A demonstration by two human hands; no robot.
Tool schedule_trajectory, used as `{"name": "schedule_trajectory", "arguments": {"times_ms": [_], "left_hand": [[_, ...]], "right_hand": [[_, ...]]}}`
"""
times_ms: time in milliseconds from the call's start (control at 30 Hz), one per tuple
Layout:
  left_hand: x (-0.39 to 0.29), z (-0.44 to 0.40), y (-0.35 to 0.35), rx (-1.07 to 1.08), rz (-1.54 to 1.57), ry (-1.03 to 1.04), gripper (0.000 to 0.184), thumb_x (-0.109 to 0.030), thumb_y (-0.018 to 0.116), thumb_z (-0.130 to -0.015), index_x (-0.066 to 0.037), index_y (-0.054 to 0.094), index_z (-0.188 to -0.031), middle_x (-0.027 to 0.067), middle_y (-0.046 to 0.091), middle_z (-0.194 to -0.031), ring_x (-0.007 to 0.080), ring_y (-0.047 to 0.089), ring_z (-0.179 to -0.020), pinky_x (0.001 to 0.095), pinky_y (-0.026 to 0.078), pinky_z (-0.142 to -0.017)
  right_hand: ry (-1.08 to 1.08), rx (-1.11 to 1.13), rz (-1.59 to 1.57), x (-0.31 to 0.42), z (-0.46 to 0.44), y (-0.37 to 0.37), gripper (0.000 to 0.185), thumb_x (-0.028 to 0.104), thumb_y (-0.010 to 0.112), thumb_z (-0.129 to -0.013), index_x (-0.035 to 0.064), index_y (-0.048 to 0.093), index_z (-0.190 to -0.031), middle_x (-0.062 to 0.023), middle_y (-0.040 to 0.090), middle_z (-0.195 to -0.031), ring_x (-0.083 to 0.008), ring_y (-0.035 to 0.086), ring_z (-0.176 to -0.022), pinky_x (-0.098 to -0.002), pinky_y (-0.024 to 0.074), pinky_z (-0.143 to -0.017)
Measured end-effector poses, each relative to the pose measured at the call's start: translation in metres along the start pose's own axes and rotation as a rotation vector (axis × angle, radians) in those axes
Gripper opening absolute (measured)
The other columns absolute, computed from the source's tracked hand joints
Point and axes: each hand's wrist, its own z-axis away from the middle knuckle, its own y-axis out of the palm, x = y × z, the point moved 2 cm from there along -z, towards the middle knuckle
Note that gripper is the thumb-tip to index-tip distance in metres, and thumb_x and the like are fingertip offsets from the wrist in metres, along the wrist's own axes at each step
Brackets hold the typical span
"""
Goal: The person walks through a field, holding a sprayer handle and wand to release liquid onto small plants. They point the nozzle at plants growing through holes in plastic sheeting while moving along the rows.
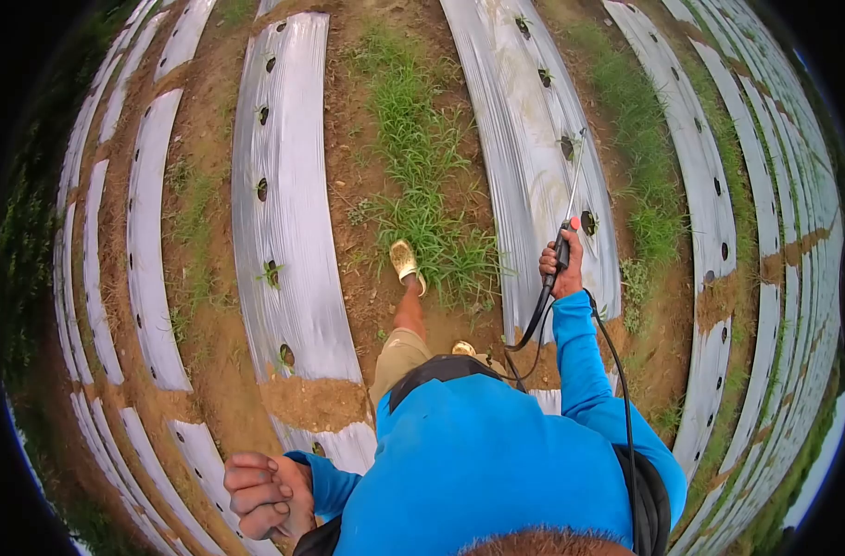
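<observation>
My right hand [563, 261] is closed around the black handle of a sprayer wand [563, 246], which has a red-orange knob near its top. The wand's thin metal tube [575, 181] points forward over a silver plastic-covered bed. Its tip is beside a planting hole [567, 147] with a small seedling. A black hose [532, 324] runs from the handle back toward my body. Low on the left, my left hand [270, 496] is raised beside my body with its fingers curled in. I see nothing in it.
Another plastic-covered bed [283, 204] with planting holes lies to my left. Grass [418, 157] and bare soil fill the path between the beds, where my shoe [405, 260] stands. More covered rows [687, 176] extend on both sides. A second black hose [617, 371] loops past my right arm.
</observation>
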Motion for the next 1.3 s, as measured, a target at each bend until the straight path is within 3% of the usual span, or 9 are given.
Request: {"name": "schedule_trajectory", "arguments": {"times_ms": [433,500,733,800,900,967,1133,1200,1300], "left_hand": [[0.236,-0.163,0.148,-0.172,0.22,0.012,0.023,-0.027,0.053,-0.077,-0.02,0.038,-0.061,-0.0046,0.032,-0.05,0.01,0.03,-0.048,0.0252,0.032,-0.044],[0.262,-0.175,0.167,-0.141,0.383,-0.031,0.025,-0.011,0.055,-0.068,-0.019,0.031,-0.066,-0.002,0.022,-0.055,0.0134,0.028,-0.056,0.0315,0.029,-0.052],[0.36,-0.206,0.232,-0.112,0.415,-0.142,0.028,-0.01,0.053,-0.066,-0.02,0.027,-0.062,-0.0022,0.019,-0.056,0.0135,0.029,-0.056,0.031,0.029,-0.054],[0.381,-0.225,0.27,-0.084,0.137,-0.146,0.031,-0.005,0.052,-0.063,-0.021,0.026,-0.06,-0.0025,0.017,-0.057,0.0135,0.029,-0.058,0.0309,0.029,-0.055],[0.416,-0.266,0.343,-0.092,0.332,0.023,0.033,-0.001,0.052,-0.061,-0.021,0.025,-0.06,-0.0028,0.018,-0.056,0.0135,0.03,-0.058,0.031,0.029,-0.055],[0.425,-0.295,0.377,-0.05,0.222,0.002,0.031,-0.003,0.052,-0.062,-0.021,0.026,-0.061,-0.0028,0.019,-0.056,0.0136,0.03,-0.057,0.0312,0.029,-0.054],[0.454,-0.366,0.465,0.02,0.129,0.051,0.026,-0.012,0.054,-0.066,-0.019,0.029,-0.063,-0.0024,0.022,-0.055,0.0141,0.029,-0.056,0.0314,0.03,-0.054],[0.465,-0.389,0.497,0.041,0.036,0.05,0.022,-0.025,0.051,-0.073,-0.021,0.034,-0.061,-0.0046,0.027,-0.052,0.0102,0.029,-0.051,0.0279,0.032,-0.048],[0.485,-0.412,0.539,-0.002,-0.056,0.031,0.022,-0.021,0.052,-0.073,-0.021,0.034,-0.06,-0.0046,0.028,-0.052,0.0103,0.031,-0.051,0.028,0.034,-0.049]], "right_hand": [[0.037,0.235,-0.151,0.101,-0.117,0.199,0.04,0.038,0.06,-0.082,-0.0011,0.054,-0.082,-0.005,0.047,-0.059,-0.0132,0.045,-0.043,-0.024,0.038,-0.035],[0.022,0.138,-0.084,0.11,-0.138,0.225,0.039,0.038,0.06,-0.082,-0.0006,0.054,-0.081,-0.0046,0.047,-0.059,-0.013,0.045,-0.043,-0.0238,0.0386,-0.035],[0.073,0.097,-0.101,0.15,-0.247,0.291,0.039,0.039,0.061,-0.081,0.0003,0.053,-0.079,-0.0037,0.046,-0.057,-0.0122,0.045,-0.043,-0.0234,0.0392,-0.035],[0.063,0.105,-0.103,0.167,-0.302,0.316,0.039,0.039,0.061,-0.081,0.0005,0.053,-0.079,-0.0033,0.046,-0.056,-0.0121,0.045,-0.043,-0.0233,0.0395,-0.035],[0.041,0.115,-0.083,0.197,-0.393,0.362,0.039,0.039,0.062,-0.08,0.0017,0.053,-0.078,-0.0026,0.046,-0.056,-0.0117,0.047,-0.042,-0.023,0.0402,-0.035],[0.012,0.012,-0.116,0.216,-0.424,0.397,0.037,0.039,0.064,-0.078,0.0048,0.05,-0.074,-0.0016,0.045,-0.055,-0.0115,0.046,-0.041,-0.0228,0.0386,-0.033],[0.057,0.143,-0.192,0.283,-0.486,0.476,0.037,0.038,0.063,-0.079,0.0028,0.051,-0.077,-0.0022,0.047,-0.055,-0.0108,0.046,-0.04,-0.0223,0.0409,-0.033],[0.075,0.137,-0.154,0.304,-0.499,0.507,0.037,0.037,0.063,-0.079,0.0026,0.051,-0.078,-0.0024,0.047,-0.055,-0.0108,0.046,-0.04,-0.0223,0.0408,-0.033],[0.101,0.146,-0.079,0.333,-0.527,0.536,0.036,0.037,0.062,-0.081,0.0023,0.053,-0.079,-0.0024,0.047,-0.055,-0.011,0.046,-0.04,-0.0224,0.0408,-0.033]]}}
